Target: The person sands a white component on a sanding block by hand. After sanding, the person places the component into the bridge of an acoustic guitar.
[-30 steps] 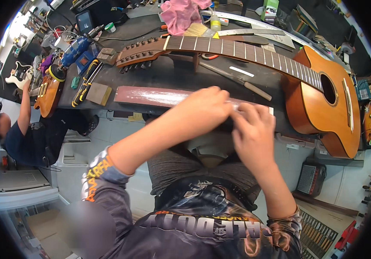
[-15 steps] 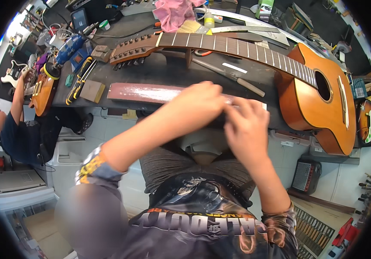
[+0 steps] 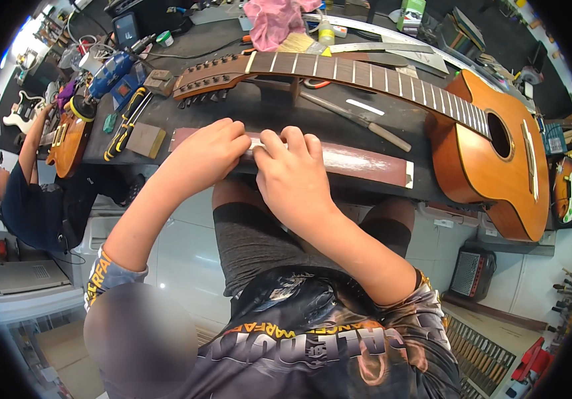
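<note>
My left hand (image 3: 211, 149) and my right hand (image 3: 294, 178) meet at the workbench's front edge. Their fingertips pinch a small white piece (image 3: 257, 142) between them. They press it down on a long reddish-brown sanding strip (image 3: 365, 163), which lies flat on the dark workbench (image 3: 266, 110) and is dusted white. Most of the piece is hidden under my fingers. Behind the strip an acoustic guitar (image 3: 492, 153) lies on its back, with its neck (image 3: 365, 76) reaching left to the headstock.
A long file (image 3: 359, 123) lies between the strip and the guitar neck. A sanding block (image 3: 145, 139), hand tools and a pink cloth (image 3: 272, 20) sit further back and left. Another person (image 3: 26, 199) works on an orange electric guitar (image 3: 66, 139) at far left. A small amplifier (image 3: 472, 272) stands lower right.
Both hands have slid left along the sanding strip with the white piece held between them, from near its right half toward its left end.
</note>
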Available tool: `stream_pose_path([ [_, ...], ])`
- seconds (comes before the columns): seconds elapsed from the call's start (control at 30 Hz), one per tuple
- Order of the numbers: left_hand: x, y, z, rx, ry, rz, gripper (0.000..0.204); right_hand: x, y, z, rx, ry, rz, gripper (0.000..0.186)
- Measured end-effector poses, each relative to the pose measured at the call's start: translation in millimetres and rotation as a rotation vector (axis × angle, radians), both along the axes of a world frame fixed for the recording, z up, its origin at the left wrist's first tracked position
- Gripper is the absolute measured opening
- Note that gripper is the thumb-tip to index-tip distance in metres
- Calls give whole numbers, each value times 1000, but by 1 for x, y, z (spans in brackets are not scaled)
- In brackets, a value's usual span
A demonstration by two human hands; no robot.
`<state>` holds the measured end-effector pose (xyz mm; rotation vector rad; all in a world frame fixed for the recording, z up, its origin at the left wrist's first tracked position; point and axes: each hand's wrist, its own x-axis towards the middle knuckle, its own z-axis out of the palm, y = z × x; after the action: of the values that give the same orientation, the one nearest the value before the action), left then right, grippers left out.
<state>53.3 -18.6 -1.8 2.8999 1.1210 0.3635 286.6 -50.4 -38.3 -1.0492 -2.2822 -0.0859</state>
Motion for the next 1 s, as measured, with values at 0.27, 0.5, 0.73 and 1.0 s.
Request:
stream_pose_path([
  [0.27, 157, 7, -22, 112, -162, -137, 14, 139, -27, 17, -92, -101, -266, 40],
  [0.5, 95, 1, -12, 87, -93, -110, 11, 90, -21, 8, -61, -68, -131, 36],
  [0.73, 15, 6, -1, -15, -28, -30, 19, 16, 3, -5, 60, 54, 1, 21],
  [1.0, 169, 8, -18, 67, -153, -124, 15, 148, -28, 16, -66, -79, -273, 34],
])
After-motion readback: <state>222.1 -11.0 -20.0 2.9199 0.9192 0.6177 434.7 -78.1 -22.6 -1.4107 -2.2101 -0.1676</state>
